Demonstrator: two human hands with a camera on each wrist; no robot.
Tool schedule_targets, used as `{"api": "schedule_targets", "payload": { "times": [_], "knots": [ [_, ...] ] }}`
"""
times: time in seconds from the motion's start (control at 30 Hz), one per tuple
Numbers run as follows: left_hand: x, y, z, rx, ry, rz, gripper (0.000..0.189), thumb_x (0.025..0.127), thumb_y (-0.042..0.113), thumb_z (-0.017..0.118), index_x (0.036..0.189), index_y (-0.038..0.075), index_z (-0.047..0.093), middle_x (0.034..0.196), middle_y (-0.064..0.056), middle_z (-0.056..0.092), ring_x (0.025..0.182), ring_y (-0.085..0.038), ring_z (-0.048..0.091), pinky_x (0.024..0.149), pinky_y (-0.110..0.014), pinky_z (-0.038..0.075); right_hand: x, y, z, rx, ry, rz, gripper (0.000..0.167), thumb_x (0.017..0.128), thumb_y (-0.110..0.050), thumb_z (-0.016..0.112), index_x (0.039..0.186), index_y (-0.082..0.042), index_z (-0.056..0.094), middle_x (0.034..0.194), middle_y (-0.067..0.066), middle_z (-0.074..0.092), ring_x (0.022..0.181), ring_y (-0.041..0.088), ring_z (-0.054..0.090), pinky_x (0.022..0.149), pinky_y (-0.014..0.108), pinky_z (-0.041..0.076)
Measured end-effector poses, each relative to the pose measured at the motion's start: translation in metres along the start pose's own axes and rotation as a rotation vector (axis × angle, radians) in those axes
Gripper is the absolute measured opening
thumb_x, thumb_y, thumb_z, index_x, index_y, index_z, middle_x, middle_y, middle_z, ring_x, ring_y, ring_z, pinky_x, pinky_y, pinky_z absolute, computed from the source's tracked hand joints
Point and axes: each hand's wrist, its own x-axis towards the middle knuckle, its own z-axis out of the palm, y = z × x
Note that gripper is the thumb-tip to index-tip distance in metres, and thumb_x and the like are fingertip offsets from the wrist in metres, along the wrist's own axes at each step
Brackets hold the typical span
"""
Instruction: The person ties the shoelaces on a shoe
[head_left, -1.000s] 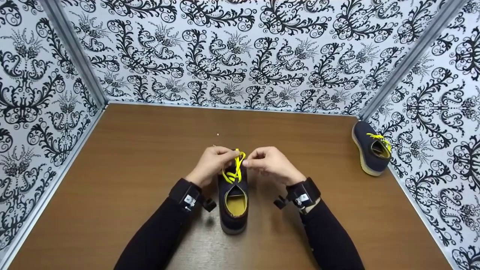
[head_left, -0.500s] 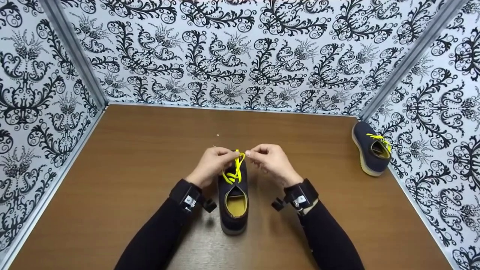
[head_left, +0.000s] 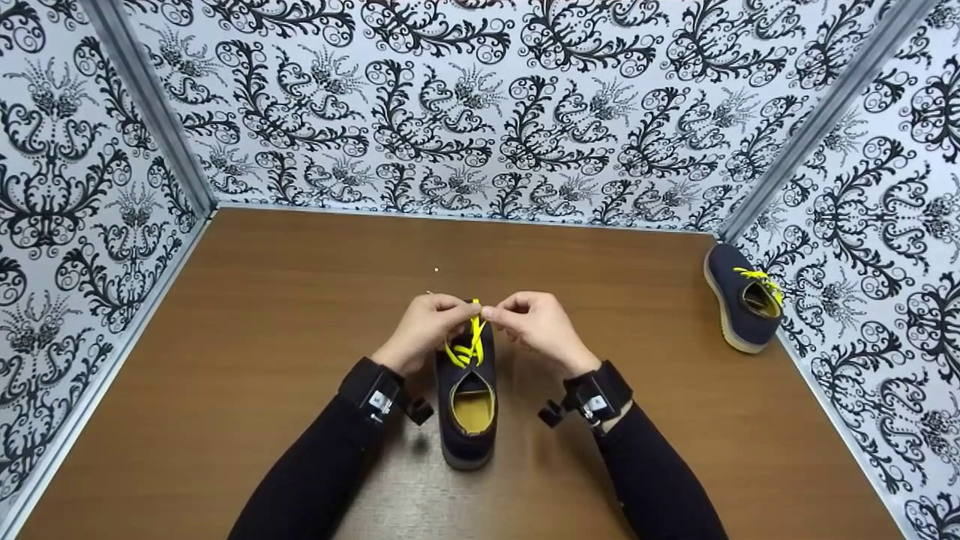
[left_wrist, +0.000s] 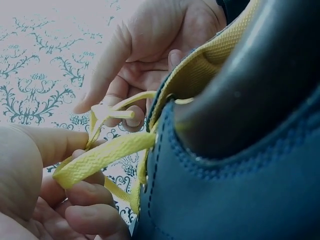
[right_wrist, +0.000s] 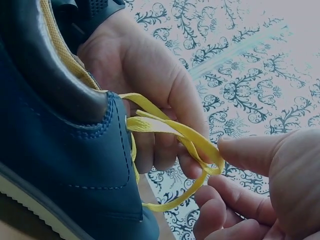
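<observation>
A dark blue lace-up shoe (head_left: pixel 466 450) with a yellow lining stands upright on the table, toe pointing away from me. Its yellow shoelace (left_wrist: pixel 105 156) is drawn up into loops above the eyelets. My left hand (head_left: pixel 424 326) pinches the lace between thumb and fingers over the front of the shoe. From the other side, my right hand (head_left: pixel 544 326) has its thumb and index finger at the bend of a lace loop (right_wrist: pixel 150 125), pinching it. Both hands nearly meet at the fingertips, and they cover part of the toe.
A matching shoe (head_left: pixel 742 300) with tied yellow laces lies at the far right, against the wall. Patterned black-and-white walls (head_left: pixel 465 112) border the brown table (head_left: pixel 300 255) at the back and sides. A tiny white speck (head_left: pixel 436 269) lies beyond the shoe.
My right hand has moved slightly left, its fingertips now at the lace loop beside the left fingers. The left hand and both shoes have stayed in place.
</observation>
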Motion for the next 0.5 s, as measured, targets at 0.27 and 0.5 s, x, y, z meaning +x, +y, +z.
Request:
{"api": "schedule_targets", "payload": {
  "times": [0.27, 0.5],
  "knots": [
    [-0.0009, 0.0009, 0.0012, -0.016, 0.002, 0.006, 0.021, 0.099, 0.026, 0.084, 0.091, 0.006, 0.082, 0.066, 0.005, 0.052, 0.053, -0.006, 0.04, 0.049, -0.02, 0.031, 0.0001, -0.0001, -0.0003, -0.022, -0.023, -0.013, 0.023, 0.099, -0.024, 0.084, 0.1, -0.001, 0.085, 0.081, 0.009, 0.072, 0.066, 0.013, 0.058, 0.054, 0.022, 0.043],
    [0.0003, 0.0008, 0.0009, -0.001, 0.003, 0.009, 0.024, 0.099, 0.028, 0.084, 0.087, 0.008, 0.08, 0.067, 0.004, 0.054, 0.053, -0.006, 0.04, 0.048, -0.021, 0.031, 0.0013, -0.0004, -0.0029, 0.209, -0.139, 0.072, 0.027, 0.101, -0.021, 0.082, 0.106, 0.006, 0.081, 0.071, 0.001, 0.062, 0.059, 0.011, 0.05, 0.049, 0.021, 0.035]
  ]
}}
